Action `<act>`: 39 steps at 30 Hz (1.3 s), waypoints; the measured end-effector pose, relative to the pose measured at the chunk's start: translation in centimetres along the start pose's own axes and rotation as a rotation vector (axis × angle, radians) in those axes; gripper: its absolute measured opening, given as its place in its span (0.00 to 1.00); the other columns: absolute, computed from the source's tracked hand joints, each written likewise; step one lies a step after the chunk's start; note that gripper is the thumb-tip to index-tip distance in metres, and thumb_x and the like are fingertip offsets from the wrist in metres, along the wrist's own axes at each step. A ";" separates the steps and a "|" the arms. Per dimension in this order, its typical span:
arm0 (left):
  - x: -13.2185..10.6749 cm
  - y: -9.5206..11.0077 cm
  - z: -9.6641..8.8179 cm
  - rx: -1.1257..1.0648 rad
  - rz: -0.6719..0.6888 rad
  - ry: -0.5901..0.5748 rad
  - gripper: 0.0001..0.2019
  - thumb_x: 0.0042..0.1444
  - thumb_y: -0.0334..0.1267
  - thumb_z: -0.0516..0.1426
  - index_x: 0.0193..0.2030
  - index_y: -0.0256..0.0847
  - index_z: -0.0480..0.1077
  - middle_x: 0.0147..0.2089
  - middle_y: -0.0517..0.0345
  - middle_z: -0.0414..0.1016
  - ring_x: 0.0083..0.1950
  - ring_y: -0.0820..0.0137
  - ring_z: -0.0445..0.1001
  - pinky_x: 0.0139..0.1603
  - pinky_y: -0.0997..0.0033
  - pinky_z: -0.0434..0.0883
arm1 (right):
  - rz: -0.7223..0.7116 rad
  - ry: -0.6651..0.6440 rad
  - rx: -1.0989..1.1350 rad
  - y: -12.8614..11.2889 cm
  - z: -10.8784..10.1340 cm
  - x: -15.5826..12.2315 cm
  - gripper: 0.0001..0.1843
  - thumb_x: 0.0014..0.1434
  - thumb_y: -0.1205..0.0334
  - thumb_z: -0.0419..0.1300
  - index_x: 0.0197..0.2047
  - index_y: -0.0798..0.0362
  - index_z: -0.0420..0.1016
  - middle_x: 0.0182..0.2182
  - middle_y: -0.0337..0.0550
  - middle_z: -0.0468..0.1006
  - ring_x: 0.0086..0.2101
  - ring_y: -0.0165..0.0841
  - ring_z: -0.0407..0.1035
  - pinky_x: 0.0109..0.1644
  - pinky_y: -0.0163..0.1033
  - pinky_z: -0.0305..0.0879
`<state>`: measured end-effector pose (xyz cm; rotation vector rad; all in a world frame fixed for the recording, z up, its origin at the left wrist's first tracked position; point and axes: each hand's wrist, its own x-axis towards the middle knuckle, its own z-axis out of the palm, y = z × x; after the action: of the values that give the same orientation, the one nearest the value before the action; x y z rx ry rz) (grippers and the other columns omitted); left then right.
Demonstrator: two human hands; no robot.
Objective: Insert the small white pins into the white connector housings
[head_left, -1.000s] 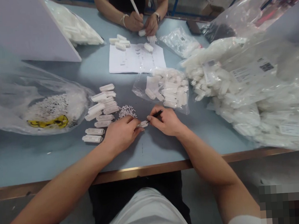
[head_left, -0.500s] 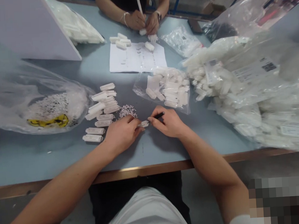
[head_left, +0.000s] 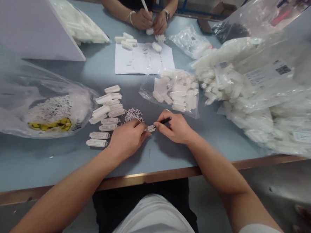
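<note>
My left hand (head_left: pixel 129 137) is closed on a small white plastic block (head_left: pixel 150 128), whose right end sticks out past the fingertips. From the right, my right hand (head_left: pixel 173 127) grips a thin black pen-like tool (head_left: pixel 166 120), its tip at the end of that block. Just behind my left fingers lies a heap of tiny white pieces (head_left: pixel 133 115). Left of that hand, several white blocks with small markings (head_left: pixel 109 121) lie in a loose column, some stacked on one another. The underside of the held block is hidden.
A clear bag of white blocks (head_left: pixel 180 90) lies ahead. Big plastic bags (head_left: pixel 261 89) fill the right side; another bag (head_left: pixel 50 112) of tiny pieces is at left. Across the table, a co-worker's hands (head_left: pixel 151 20) hold a white pen and block beside printed paper (head_left: pixel 123 64).
The view has shifted very slightly. Both my hands keep almost the same pose at the white block, and the co-worker's hands have barely moved.
</note>
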<state>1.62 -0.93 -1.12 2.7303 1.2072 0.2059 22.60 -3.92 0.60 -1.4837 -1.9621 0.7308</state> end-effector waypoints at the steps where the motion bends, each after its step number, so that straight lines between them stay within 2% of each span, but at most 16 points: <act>1: 0.0 0.0 0.0 -0.002 0.000 0.003 0.16 0.63 0.51 0.53 0.44 0.43 0.74 0.41 0.53 0.75 0.37 0.64 0.75 0.29 0.69 0.64 | -0.004 -0.003 -0.002 0.0 0.0 0.0 0.10 0.62 0.56 0.55 0.33 0.52 0.71 0.28 0.39 0.75 0.26 0.28 0.65 0.33 0.35 0.57; 9: -0.1 0.0 -0.1 0.007 -0.012 -0.027 0.16 0.63 0.50 0.52 0.45 0.43 0.74 0.42 0.52 0.75 0.37 0.64 0.75 0.29 0.69 0.64 | -0.003 -0.031 -0.037 -0.2 0.1 0.0 0.11 0.63 0.55 0.54 0.34 0.52 0.70 0.28 0.39 0.74 0.25 0.27 0.65 0.32 0.35 0.56; 20: 0.0 0.3 -0.3 0.016 -0.028 -0.068 0.16 0.63 0.51 0.52 0.46 0.43 0.74 0.43 0.53 0.75 0.39 0.63 0.76 0.29 0.69 0.64 | -0.016 -0.089 -0.120 -0.2 0.4 0.2 0.09 0.63 0.57 0.53 0.36 0.52 0.69 0.30 0.42 0.75 0.29 0.31 0.68 0.35 0.36 0.57; 27: 0.0 0.2 -0.2 -0.013 -0.043 -0.084 0.17 0.63 0.51 0.51 0.46 0.44 0.74 0.43 0.52 0.75 0.39 0.63 0.76 0.31 0.69 0.66 | 0.039 -0.014 0.006 -0.1 0.0 0.0 0.10 0.62 0.55 0.56 0.33 0.52 0.70 0.24 0.37 0.74 0.23 0.26 0.63 0.31 0.34 0.57; 39: 0.0 0.1 0.0 -0.008 -0.023 -0.065 0.17 0.64 0.51 0.51 0.46 0.44 0.74 0.42 0.52 0.75 0.38 0.64 0.75 0.30 0.69 0.65 | 0.030 0.003 -0.003 -0.1 0.1 0.0 0.10 0.62 0.55 0.56 0.33 0.52 0.71 0.26 0.38 0.74 0.24 0.27 0.63 0.32 0.35 0.57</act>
<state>1.65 -1.00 -1.09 2.6929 1.2171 0.1185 22.52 -3.93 0.61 -1.5178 -1.9430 0.7383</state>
